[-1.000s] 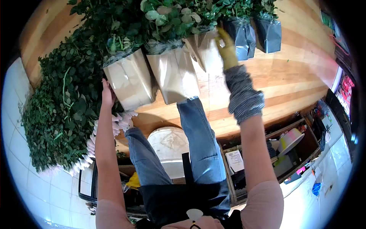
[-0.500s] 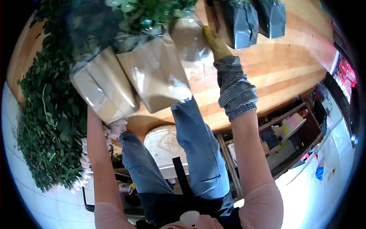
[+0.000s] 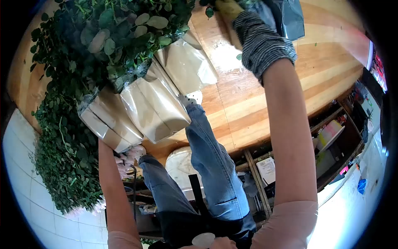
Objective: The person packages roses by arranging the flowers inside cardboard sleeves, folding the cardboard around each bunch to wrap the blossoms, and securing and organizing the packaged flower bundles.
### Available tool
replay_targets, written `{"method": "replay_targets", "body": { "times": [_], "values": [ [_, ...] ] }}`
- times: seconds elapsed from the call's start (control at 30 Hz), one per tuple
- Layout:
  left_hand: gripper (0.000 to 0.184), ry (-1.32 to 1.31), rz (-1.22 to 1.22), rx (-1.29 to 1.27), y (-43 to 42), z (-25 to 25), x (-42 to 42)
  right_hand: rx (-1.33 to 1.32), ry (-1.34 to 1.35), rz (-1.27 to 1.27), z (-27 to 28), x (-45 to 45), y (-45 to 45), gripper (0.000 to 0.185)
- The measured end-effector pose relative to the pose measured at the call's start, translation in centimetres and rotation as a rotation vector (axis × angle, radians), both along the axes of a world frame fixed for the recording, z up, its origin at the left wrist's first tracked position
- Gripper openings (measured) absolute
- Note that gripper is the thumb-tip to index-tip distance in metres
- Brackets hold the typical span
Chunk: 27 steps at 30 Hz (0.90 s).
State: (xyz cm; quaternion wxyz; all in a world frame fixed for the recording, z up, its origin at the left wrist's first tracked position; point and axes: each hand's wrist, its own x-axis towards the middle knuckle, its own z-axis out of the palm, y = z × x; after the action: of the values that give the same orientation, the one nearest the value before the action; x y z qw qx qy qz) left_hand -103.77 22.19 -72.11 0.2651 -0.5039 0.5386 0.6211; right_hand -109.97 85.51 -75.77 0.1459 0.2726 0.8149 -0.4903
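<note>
Several leafy green bundles lie together at upper left, their ends wrapped in brown paper and clear film: a left bundle (image 3: 114, 120), a middle bundle (image 3: 155, 106) and a right bundle (image 3: 188, 62). My left forearm (image 3: 111, 178) runs up behind the left one, which hides the left hand completely. At the top edge my right hand (image 3: 229, 10), in a yellow glove with a grey striped sleeve (image 3: 263, 45), is at a brown-wrapped end (image 3: 234, 35). Its fingers are blurred and partly hidden, so their grip does not show. Beside it is a dark grey wrapped bundle (image 3: 292, 18).
The bundles are above a wooden surface (image 3: 248, 112). A large leafy heap (image 3: 62, 157) with pale pink ends stands at left. A white stool seat (image 3: 180, 166) is between my knees. Open wooden drawers (image 3: 331, 141) with clutter are at right.
My right hand has left the right-hand brown bundle and moved up to the top edge, by the grey bundles. The brown bundles at left have shifted lower, and more leaves show.
</note>
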Motion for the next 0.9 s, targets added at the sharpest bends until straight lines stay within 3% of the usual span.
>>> {"method": "replay_targets", "body": {
  "times": [0.3,0.37,0.4,0.5,0.53,0.57,0.6,0.63,0.67,0.7,0.73,0.77,0.83,0.87,0.9],
  "values": [
    [0.044,-0.007,0.021,0.015,-3.9,0.9,2.7,-0.197,-0.067,-0.613,4.1,2.0,10.7,0.045],
    [0.043,-0.027,0.024,0.020,-4.3,1.6,4.1,-0.373,-0.002,-0.301,5.8,5.3,9.8,0.059],
    [0.043,-0.042,0.029,0.023,-5.0,2.2,5.3,-0.456,0.000,-0.232,9.9,6.9,7.0,0.058],
    [0.042,-0.117,0.024,0.054,-10.5,5.0,14.3,-0.338,-0.133,-0.100,14.1,15.9,1.0,0.055],
    [0.031,-0.005,-0.894,-0.159,-10.8,8.3,15.3,-0.297,-0.188,-0.072,14.5,19.4,-1.0,0.054],
    [0.022,0.205,-1.689,-0.625,-11.1,11.6,16.3,-0.252,-0.244,-0.045,14.5,23.4,-3.0,0.053],
    [0.020,-0.040,-0.782,-0.391,-10.2,15.4,18.5,-0.207,-0.297,-0.018,14.8,27.4,-4.9,0.051],
    [0.023,0.183,-0.779,-0.489,-9.6,18.9,19.8,-0.161,-0.346,0.013,15.3,31.5,-6.6,0.050],
    [0.031,0.061,-0.929,-0.525,-10.8,22.6,20.9,-0.153,-0.401,-0.005,16.7,35.3,-8.2,0.049],
    [0.024,0.070,-0.914,-0.607,-9.5,26.7,21.2,-0.184,-0.464,-0.075,18.3,39.2,-9.7,0.048],
    [0.021,0.096,-0.858,-0.564,-8.9,30.2,21.8,-0.329,-0.592,-0.294,20.8,42.4,-11.5,0.047],
    [0.019,0.025,-0.913,-0.515,-7.0,34.5,20.9,-0.189,-0.603,-0.144,22.1,47.1,-12.9,0.047],
    [0.019,0.069,-0.993,-0.389,-4.8,41.6,20.5,-0.233,-0.511,-0.302,22.0,59.0,-17.1,0.051],
    [0.023,0.024,-1.152,-0.375,-3.0,44.9,19.0,-0.143,-0.529,-0.284,22.4,63.6,-19.3,0.048],
    [0.028,0.086,-1.165,-0.285,-4.4,46.2,20.1,-0.139,-0.380,-0.378,22.7,68.0,-22.7,0.047]
  ]
}}
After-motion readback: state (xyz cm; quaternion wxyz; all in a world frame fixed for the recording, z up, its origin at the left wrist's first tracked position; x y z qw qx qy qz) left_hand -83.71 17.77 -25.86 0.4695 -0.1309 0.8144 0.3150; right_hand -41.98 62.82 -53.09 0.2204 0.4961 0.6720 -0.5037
